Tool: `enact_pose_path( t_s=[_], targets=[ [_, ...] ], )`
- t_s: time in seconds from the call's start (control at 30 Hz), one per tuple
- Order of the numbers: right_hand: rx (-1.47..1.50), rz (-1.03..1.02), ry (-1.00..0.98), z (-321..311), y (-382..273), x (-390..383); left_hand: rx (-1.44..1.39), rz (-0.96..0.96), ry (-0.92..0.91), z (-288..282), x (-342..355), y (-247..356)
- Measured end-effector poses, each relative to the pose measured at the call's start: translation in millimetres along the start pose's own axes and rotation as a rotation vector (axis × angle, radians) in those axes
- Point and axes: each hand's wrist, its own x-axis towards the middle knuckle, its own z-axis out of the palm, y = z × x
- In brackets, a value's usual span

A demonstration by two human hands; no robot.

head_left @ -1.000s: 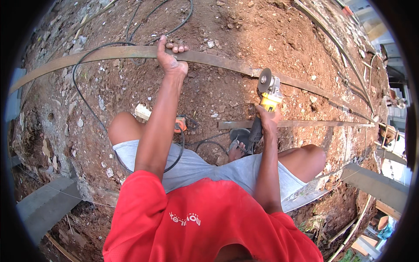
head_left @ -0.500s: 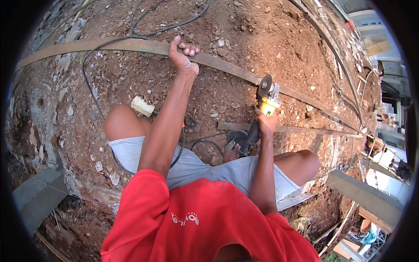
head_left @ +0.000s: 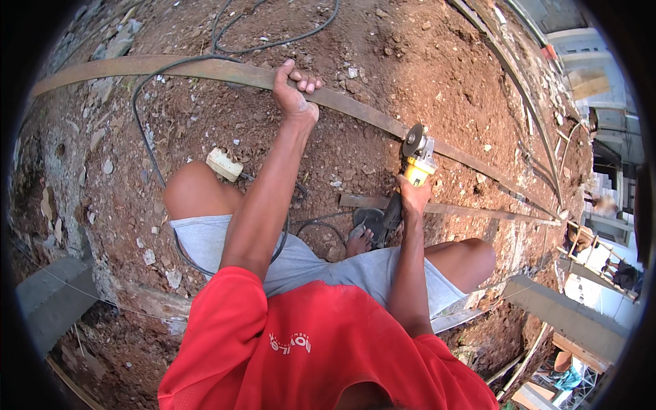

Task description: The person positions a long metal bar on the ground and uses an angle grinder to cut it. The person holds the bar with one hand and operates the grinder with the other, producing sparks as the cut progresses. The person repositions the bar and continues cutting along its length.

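Note:
My left hand [head_left: 294, 90] is closed around a long flat metal bar [head_left: 365, 113], which crosses the ground in front of me from far left to right. In my right hand [head_left: 413, 195] is a yellow and black angle grinder [head_left: 419, 169], held by its body. The grinder's dark disc [head_left: 413, 140] stands on edge at the bar, to the right of my left hand. Whether disc and bar touch, I cannot tell. A second flat metal bar [head_left: 465, 210] lies nearer, running right from beside the grinder's rear end.
A black cable [head_left: 139, 113] loops over the long bar and past my left knee. Beside that knee lies a pale block [head_left: 224, 165]. Other long strips [head_left: 523, 85] lie at the far right. Grey concrete beams [head_left: 567, 311] flank me; rubble [head_left: 119, 44] dots the soil.
Both hands keep their holds, and the grinder stays at nearly the same spot on the bar. The whole view has shifted slightly.

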Motion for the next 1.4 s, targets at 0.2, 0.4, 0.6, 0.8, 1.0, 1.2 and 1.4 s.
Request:
enact_pose_path(
  t_s=[0.2, 0.4, 0.6, 0.8, 1.0, 1.2, 1.4],
  targets=[
    [-0.126, -0.016, 0.060, 3, -23, -11, -0.013, -0.002, -0.094, -3, -1, 1],
    [-0.195, -0.029, 0.095, 12, -44, -18, -0.025, 0.014, -0.131, -21, 8, 3],
    [-0.142, 0.002, 0.060, 13, -30, -11, -0.023, -0.012, -0.087, -19, 10, 1],
    [-0.139, 0.037, 0.081, 18, -36, -13, -0.038, -0.012, -0.075, -20, 12, 1],
    [-0.198, 0.030, 0.101, 17, -34, -12, -0.033, -0.017, -0.064, -18, 11, 1],
    [-0.204, 0.032, 0.107, 17, -29, -10, -0.040, -0.016, -0.075, -21, 15, -2],
    [-0.170, 0.042, 0.089, 18, -37, -12, -0.047, -0.009, -0.072, -22, 15, -1]
  ],
)
